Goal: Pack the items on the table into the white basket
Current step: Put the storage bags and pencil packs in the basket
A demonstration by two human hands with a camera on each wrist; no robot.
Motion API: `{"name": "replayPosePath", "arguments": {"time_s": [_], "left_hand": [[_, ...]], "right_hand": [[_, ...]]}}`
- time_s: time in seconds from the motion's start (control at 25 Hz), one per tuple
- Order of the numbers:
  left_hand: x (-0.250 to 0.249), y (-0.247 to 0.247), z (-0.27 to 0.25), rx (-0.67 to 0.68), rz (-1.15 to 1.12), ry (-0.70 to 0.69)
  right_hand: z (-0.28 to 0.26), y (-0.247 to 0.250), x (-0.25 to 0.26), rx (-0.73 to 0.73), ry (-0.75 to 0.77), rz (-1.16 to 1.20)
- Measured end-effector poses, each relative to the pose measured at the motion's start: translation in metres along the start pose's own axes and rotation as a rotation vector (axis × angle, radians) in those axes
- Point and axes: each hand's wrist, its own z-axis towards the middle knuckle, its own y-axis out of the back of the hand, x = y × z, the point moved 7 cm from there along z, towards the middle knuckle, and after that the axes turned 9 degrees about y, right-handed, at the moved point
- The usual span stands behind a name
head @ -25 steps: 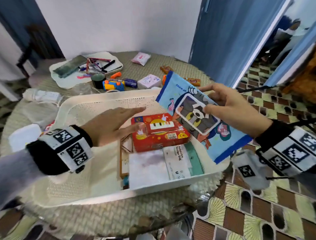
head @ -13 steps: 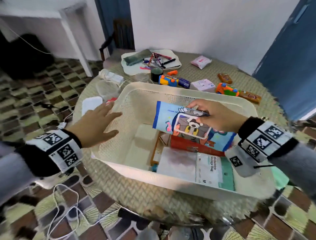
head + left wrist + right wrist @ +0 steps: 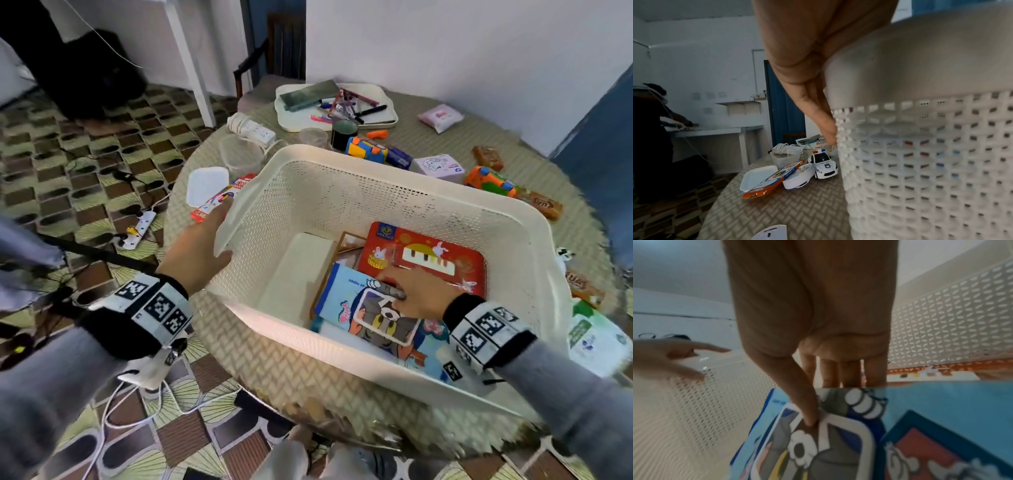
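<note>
Basket (image 3: pixel 404 192) rim under left hand (image 3: pixel 202 246), right hand (image 3: pixel 423 294) pinching wipes pack (image 3: pixel 373 318)

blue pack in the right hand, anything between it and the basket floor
Yes. The blue pack, pinched by the right hand, lies inside the basket on top of other packed things, beside the red box; they cover the floor below it.

The basket (image 3: pixel 404 192) was white with tiny holes. The pack (image 3: pixel 373 318) was blue with a grey cartoon cat. The box (image 3: pixel 428 253) was red. The counter (image 3: pixel 274 363) had a tan zigzag weave.
</note>
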Motion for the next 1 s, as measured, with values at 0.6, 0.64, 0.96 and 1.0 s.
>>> {"name": "replayPosePath", "arguments": {"time_s": [0.6,0.64,0.96,1.0], "left_hand": [[0.005,-0.001,-0.004,-0.016,-0.045,0.078],[0.005,-0.001,-0.005,-0.016,-0.037,0.08],[-0.001,0.0,-0.01,-0.022,-0.001,0.111],[-0.001,0.0,-0.01,-0.022,0.0,0.117]], "right_hand": [[0.026,-0.067,0.019,0.254,0.2,-0.344],[0.026,-0.066,0.016,0.255,0.183,-0.373],[0.019,-0.057,-0.003,0.312,0.167,-0.208],[0.019,-0.055,-0.003,0.294,0.186,-0.18]]}}
